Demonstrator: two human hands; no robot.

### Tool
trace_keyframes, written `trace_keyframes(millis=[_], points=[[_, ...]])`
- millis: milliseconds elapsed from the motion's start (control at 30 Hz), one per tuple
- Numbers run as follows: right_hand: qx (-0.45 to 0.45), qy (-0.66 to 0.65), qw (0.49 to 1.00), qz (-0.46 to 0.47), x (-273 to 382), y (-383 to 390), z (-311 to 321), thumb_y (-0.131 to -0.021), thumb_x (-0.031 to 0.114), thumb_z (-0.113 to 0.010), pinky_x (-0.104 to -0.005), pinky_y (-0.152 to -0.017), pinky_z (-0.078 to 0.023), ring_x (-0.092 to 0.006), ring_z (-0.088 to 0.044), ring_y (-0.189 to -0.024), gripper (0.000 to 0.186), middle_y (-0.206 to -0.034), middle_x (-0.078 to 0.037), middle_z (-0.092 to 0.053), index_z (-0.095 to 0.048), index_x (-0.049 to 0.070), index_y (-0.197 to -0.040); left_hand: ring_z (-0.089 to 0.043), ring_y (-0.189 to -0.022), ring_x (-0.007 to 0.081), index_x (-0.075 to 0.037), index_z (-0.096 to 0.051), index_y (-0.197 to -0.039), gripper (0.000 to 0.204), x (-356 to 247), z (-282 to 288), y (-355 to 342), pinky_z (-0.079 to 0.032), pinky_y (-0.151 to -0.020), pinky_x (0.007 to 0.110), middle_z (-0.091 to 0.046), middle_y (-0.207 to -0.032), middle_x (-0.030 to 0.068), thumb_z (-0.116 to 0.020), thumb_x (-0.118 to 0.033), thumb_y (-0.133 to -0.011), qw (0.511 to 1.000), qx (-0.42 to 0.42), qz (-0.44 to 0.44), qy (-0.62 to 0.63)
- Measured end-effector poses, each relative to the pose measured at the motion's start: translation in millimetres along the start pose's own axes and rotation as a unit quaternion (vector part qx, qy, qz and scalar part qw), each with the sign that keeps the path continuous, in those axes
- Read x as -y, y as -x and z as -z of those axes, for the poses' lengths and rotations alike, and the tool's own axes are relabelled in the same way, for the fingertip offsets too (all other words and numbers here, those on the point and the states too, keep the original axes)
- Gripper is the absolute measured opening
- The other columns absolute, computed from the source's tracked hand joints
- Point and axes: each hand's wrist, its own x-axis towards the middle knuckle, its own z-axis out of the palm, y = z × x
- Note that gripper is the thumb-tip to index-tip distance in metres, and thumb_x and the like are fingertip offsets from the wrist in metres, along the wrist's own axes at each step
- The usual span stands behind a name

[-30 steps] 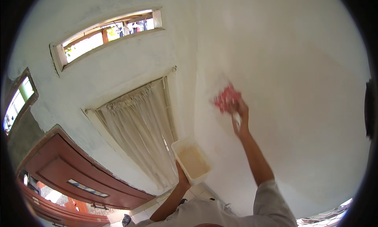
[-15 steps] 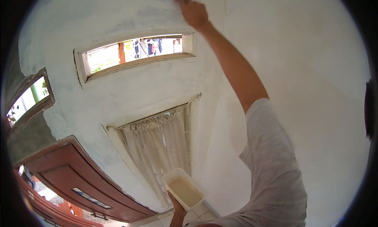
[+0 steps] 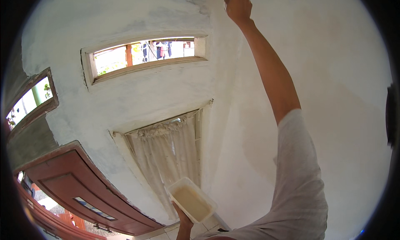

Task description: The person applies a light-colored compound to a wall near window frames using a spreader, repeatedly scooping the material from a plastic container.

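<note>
My right arm reaches high up beside the corner of the wall. At the top of the view my right hand (image 3: 238,7) is closed in a fist against or near the pale wall (image 3: 266,44). A small whitish bit shows at its thumb side, but what it grips cannot be made out. Low in the middle, my left hand (image 3: 183,218) grips a white rectangular plastic tub (image 3: 183,182) from beneath and along its near side. Cream-coloured paste or liquid (image 3: 191,201) lies in the tub, which is tilted toward me.
A narrow window opening (image 3: 143,58) is set in the patchy white wall, with a curtained window (image 3: 162,148) below it. At the left are a reddish-brown door (image 3: 71,186) and a smaller framed opening (image 3: 31,100). Floor tiles (image 3: 198,229) show beneath the tub.
My right hand has moved right, from above the narrow window to the corner, and a little higher. The tub in my left hand has shifted slightly left.
</note>
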Motion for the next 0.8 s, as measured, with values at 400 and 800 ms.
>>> trace_keyframes(millis=[400,800], points=[[0.112,-0.049,0.979,0.165,159.3,85.9,2.8,-0.086,0.005,-0.062,-0.0413,-0.063,-0.060,-0.0238,-0.073,-0.085,0.041,-0.106,-0.013,-0.072,-0.066,0.015,-0.126,-0.050,-0.134,0.0272,-0.016,-0.035,-0.157,0.082,-9.1,26.9,-8.8,-0.044,-0.111,0.044,-0.049,-0.150,0.0052,-0.028,-0.076,-0.100,1.000,0.004,-0.014,0.017],[0.169,0.071,0.983,-0.004,51.0,25.6,-61.1,-0.089,0.010,-0.062,-0.0503,-0.083,-0.054,-0.0347,-0.064,-0.104,0.052,-0.122,-0.009,-0.067,-0.056,0.019,-0.140,-0.050,-0.132,0.0268,-0.016,-0.038,-0.155,0.081,-21.7,13.4,0.9,-0.044,-0.111,0.043,-0.050,-0.148,0.0049,-0.028,-0.075,-0.100,1.000,-0.017,-0.025,-0.004]])
